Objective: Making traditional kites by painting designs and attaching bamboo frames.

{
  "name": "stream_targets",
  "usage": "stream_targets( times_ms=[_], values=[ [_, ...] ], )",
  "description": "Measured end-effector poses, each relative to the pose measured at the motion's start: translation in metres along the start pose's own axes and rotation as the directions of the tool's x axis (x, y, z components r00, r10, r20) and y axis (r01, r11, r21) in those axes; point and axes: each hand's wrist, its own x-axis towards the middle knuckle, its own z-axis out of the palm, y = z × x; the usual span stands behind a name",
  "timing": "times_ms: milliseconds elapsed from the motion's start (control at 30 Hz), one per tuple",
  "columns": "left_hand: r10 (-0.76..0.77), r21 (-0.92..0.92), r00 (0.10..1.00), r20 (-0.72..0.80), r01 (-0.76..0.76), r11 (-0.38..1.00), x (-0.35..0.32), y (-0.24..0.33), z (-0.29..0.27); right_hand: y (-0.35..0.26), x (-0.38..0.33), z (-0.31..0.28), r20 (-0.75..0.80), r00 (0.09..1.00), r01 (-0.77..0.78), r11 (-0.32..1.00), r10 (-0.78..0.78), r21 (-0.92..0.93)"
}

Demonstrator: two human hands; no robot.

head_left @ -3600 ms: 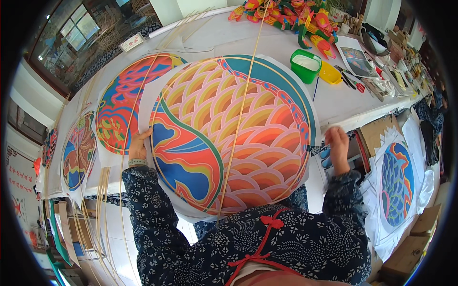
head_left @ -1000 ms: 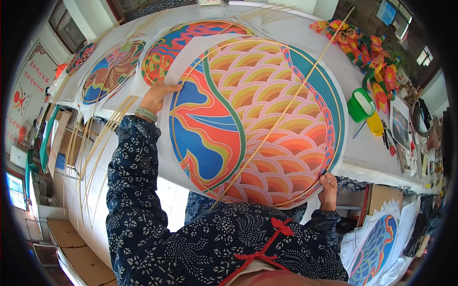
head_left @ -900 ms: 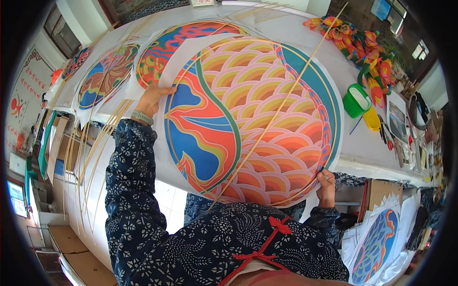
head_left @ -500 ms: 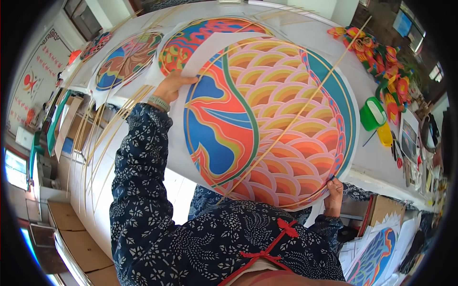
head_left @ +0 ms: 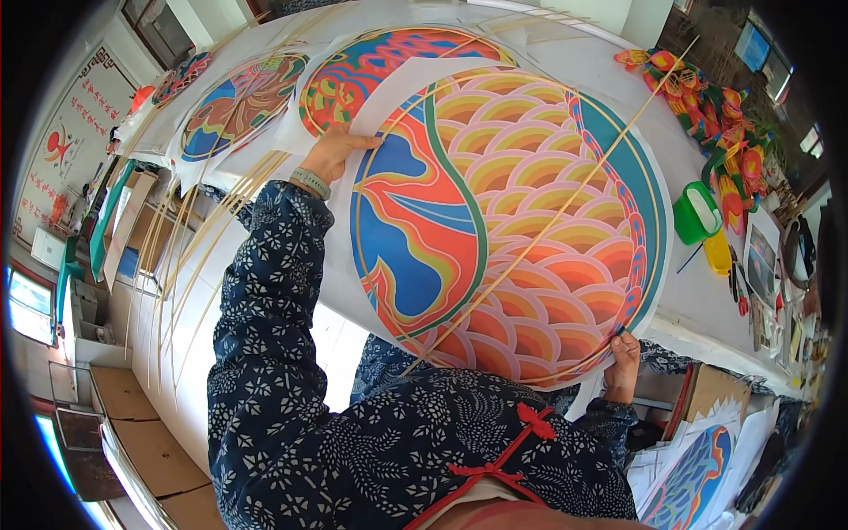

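A large round painted panel (head_left: pixel 539 283) with orange and yellow scales and a blue-red wavy section leans against the table's near edge in front of me. A thin bamboo hoop follows its rim, and white backing sticks out around it. One long bamboo strip (head_left: pixel 631 122) crosses it diagonally, from near my chest to beyond the upper right rim. My left hand (head_left: pixel 332 154) grips the panel's upper left edge, one finger stretched along the front; its other fingers are partly hidden. Down at the lower right rim, my right hand (head_left: pixel 624 357) is closed in a pinch on the edge.
More round painted panels (head_left: pixel 243 106) lie on the white table (head_left: pixel 565 62) at left and back. Several bamboo sticks (head_left: pixel 208 225) jut over its left edge. To the right are a green container (head_left: pixel 697 213), a yellow tool (head_left: pixel 717 253) and colourful ornaments (head_left: pixel 724 132). Cardboard boxes (head_left: pixel 159 455) stand lower left.
The panel has shifted slightly to the right in the picture, and my left hand has moved right with it. Both hands keep their hold; my right hand has hardly moved.
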Motion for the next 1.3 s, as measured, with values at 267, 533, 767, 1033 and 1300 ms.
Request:
stream_targets(
  times_ms=[267, 533, 767, 1033, 1300],
  values=[
    [0.09, 0.052, 0.996, 0.021, -0.091, 0.995, -0.013, -0.004, -0.022, 0.007, 0.0, -0.003, 0.066, 0.998, -0.014, 0.994, 0.007, 0.111],
    [0.424, 0.709, 0.906, -0.001, -0.298, 0.639, -0.189, -0.064, -0.029, 0.013, -0.004, 0.001, 0.026, 0.998, 0.051, 0.997, -0.053, 0.05],
    [-0.128, 0.633, 0.945, 0.302, -0.099, 0.768, -0.31, -0.201, 0.036, 0.02, 0.012, -0.014, 0.065, 0.996, 0.066, 0.997, -0.068, 0.041],
    [0.029, 0.448, 0.988, 0.152, -0.095, 0.889, -0.341, -0.248, 0.063, 0.03, 0.015, -0.051, 0.178, 0.976, 0.115, 0.992, -0.122, 0.051],
    [0.477, 0.728, 0.852, -0.215, -0.186, 0.66, -0.389, -0.221, 0.127, 0.04, 0.012, -0.069, 0.068, 0.975, 0.201, 0.972, -0.21, 0.125]
  ],
)
